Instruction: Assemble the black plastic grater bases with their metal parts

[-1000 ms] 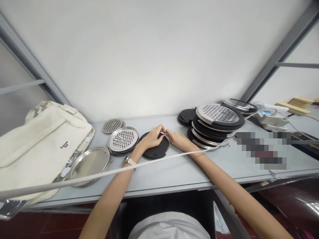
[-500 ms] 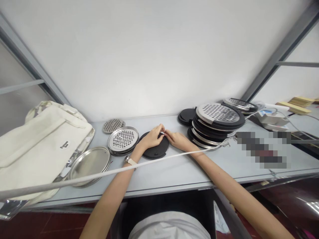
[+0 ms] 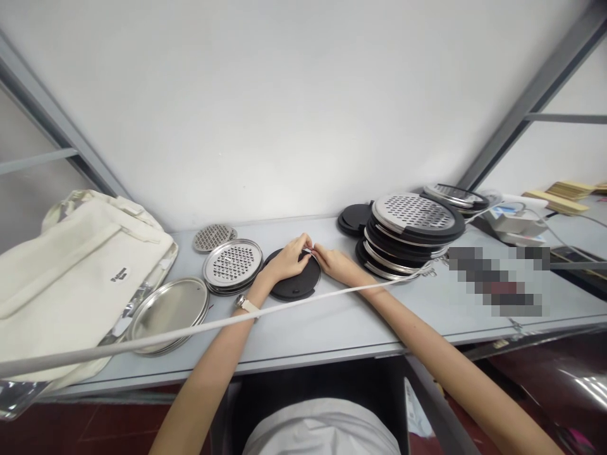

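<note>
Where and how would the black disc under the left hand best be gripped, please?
Probably by the right rim of the black disc, coming from the right: the disc seems to lie flat, with that rounded edge uncovered, while the left hand covers its far-left part.

Your flat white wall (image 3: 284,114) looks pretty bright, but you've got glare on that glossy dark-red surface (image 3: 554,373), plus stretched edges.

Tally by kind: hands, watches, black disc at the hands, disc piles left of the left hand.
Hands, left hand and right hand: 2
Watch: 1
Black disc: 1
Perforated-topped piles, smaller pile and larger pile: 2
Plain silver pile: 1
Total: 7
</note>
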Demonstrator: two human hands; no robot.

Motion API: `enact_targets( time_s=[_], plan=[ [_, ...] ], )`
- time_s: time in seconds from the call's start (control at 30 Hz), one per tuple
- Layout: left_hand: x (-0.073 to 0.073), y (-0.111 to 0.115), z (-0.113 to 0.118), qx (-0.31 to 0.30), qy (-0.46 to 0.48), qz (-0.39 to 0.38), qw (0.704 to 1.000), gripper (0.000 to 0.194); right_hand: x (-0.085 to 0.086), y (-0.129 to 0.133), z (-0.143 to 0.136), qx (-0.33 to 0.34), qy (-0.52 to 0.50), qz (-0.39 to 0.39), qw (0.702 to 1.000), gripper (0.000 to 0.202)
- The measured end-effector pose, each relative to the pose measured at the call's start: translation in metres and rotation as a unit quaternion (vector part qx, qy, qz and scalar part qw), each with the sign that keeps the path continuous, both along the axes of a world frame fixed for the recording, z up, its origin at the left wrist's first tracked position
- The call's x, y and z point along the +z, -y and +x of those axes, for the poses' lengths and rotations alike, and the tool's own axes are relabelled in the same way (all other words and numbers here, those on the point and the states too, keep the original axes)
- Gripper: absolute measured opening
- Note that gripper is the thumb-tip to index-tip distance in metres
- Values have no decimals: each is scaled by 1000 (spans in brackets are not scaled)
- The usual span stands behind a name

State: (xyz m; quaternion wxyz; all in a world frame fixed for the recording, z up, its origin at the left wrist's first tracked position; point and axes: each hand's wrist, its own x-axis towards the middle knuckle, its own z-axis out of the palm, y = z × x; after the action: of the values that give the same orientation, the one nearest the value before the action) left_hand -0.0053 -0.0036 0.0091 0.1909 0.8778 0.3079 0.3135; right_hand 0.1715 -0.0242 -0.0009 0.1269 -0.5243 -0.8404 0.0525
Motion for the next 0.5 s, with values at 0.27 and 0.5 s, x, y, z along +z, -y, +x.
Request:
enact_targets(
  time_s=[0.27, 0.5],
  plan=[
    [-1, -1, 0, -4, 10, 1, 1000, 18, 2, 0, 0, -2, 31, -5, 1000, 33],
    [-2, -2, 0, 1, 7, 3, 1000, 19, 4, 1, -1, -9, 66, -8, 998, 35]
  ],
)
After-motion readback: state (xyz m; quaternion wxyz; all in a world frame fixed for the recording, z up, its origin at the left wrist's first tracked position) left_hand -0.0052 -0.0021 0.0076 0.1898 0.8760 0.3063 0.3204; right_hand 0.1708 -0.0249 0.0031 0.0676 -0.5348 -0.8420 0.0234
